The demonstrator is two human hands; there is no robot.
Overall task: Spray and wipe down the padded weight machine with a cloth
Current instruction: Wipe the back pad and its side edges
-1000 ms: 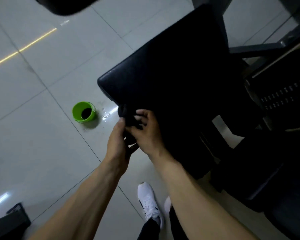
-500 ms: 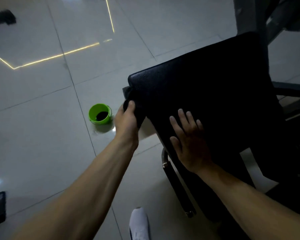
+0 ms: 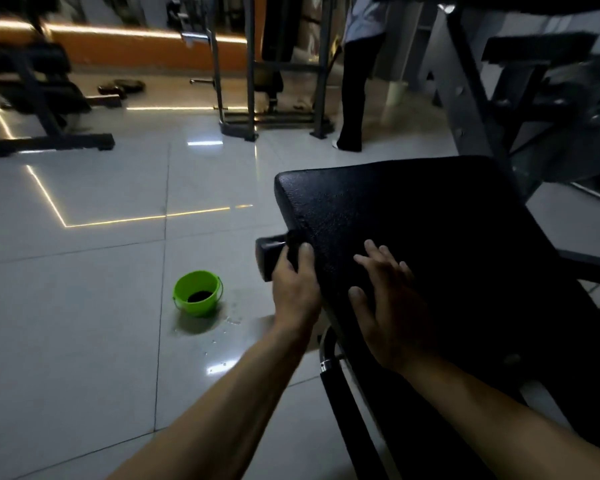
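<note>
A large black padded seat (image 3: 430,230) of the weight machine fills the right of the view, tilted toward me. My left hand (image 3: 297,289) grips a dark cloth (image 3: 293,249) pressed against the pad's left edge, beside a black bracket end (image 3: 269,256) under the pad. My right hand (image 3: 388,299) lies flat on the pad's top with its fingers spread, holding nothing. No spray bottle is in view.
A small green bucket (image 3: 197,294) with dark liquid stands on the wet tiled floor (image 3: 84,323) left of the pad. A person (image 3: 355,81) stands at the back by a metal rack (image 3: 274,109). A bench (image 3: 42,98) is far left; machine frame (image 3: 499,109) at right.
Both hands were bunching the cloth at the pad's corner; now the left presses it on the edge and the right lies flat on the pad. My view tilted up toward the room.
</note>
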